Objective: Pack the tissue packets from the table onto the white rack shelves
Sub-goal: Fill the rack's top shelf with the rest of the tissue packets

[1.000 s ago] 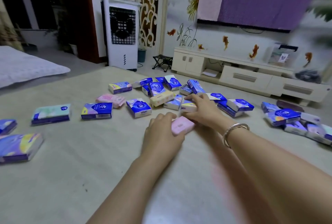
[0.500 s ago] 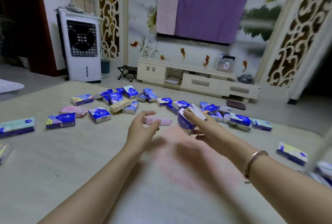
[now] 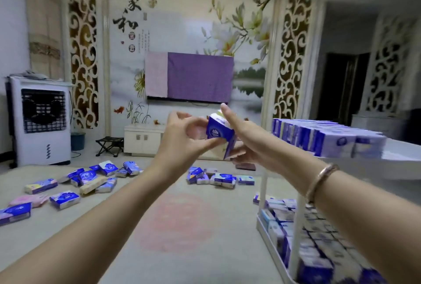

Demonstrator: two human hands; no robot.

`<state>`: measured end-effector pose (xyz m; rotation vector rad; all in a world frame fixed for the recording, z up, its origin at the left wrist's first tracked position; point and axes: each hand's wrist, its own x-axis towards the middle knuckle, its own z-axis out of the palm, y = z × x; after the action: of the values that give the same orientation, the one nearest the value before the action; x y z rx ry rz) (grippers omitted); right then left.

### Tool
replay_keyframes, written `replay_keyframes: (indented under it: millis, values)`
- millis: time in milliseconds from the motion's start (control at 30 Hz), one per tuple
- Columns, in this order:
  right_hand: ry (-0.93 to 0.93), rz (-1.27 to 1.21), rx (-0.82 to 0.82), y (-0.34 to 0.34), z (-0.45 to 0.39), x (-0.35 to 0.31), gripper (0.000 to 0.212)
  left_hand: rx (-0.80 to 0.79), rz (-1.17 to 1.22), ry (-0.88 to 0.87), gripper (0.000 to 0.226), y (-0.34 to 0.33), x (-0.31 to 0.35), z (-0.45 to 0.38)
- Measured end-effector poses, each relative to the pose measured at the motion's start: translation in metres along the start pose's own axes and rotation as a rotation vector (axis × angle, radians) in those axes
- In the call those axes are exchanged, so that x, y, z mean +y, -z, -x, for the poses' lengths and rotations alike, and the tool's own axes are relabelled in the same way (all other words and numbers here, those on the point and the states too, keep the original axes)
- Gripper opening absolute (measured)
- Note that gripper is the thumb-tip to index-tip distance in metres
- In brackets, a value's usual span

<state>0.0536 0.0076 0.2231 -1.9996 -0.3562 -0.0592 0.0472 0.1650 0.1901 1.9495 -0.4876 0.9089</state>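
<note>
Living-room surroundings frame the work: a wide beige table [image 3: 182, 226] fills the foreground, and the white rack [image 3: 296, 226] stands at its right edge. Both hands are raised above the table, left of the rack's top shelf [image 3: 401, 154]. The right hand [image 3: 248, 140] pinches a blue tissue packet [image 3: 219, 133], thumb up along one face and fingers beneath; the left hand [image 3: 182, 133] curls round a pink packet [image 3: 196, 129], mostly hidden by its fingers, and its fingertips touch the blue one. To do this well, I would square the two together before carrying them rightward, then stand them on edge against the row of packets [image 3: 323, 140] already on that shelf. The rack's upright post [image 3: 264, 183] and the full lower shelf [image 3: 319, 238] look like the things to avoid. More loose packets [image 3: 91, 181] lie on the table far left of the rack.
</note>
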Motion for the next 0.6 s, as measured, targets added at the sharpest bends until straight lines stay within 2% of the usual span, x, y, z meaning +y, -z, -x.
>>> replay_keyframes:
  millis: [67,167,267,333,467,600]
  values:
    - [0.061,0.006,0.004,0.018,0.02,-0.012,0.063,0.027,-0.014,-0.073,0.039,-0.004,0.027,-0.002]
    - [0.156,-0.015,0.001,0.049,0.045,-0.02,0.029,0.062,-0.027,-0.13,0.033,-0.015,0.063,-0.004]
    - [0.175,-0.043,0.086,0.085,0.064,-0.019,0.043,0.007,0.028,-0.131,0.042,-0.033,0.088,-0.007]
    - [0.21,-0.022,0.122,0.108,0.077,-0.014,0.044,-0.048,0.066,-0.107,0.046,-0.047,0.1,-0.01]
    - [0.26,-0.055,0.229,0.148,0.094,0.001,0.04,-0.103,0.138,-0.03,0.024,-0.069,0.106,-0.016]
    - [0.291,-0.044,0.309,0.185,0.096,0.007,0.039,-0.123,0.076,0.063,0.028,-0.08,0.104,-0.025]
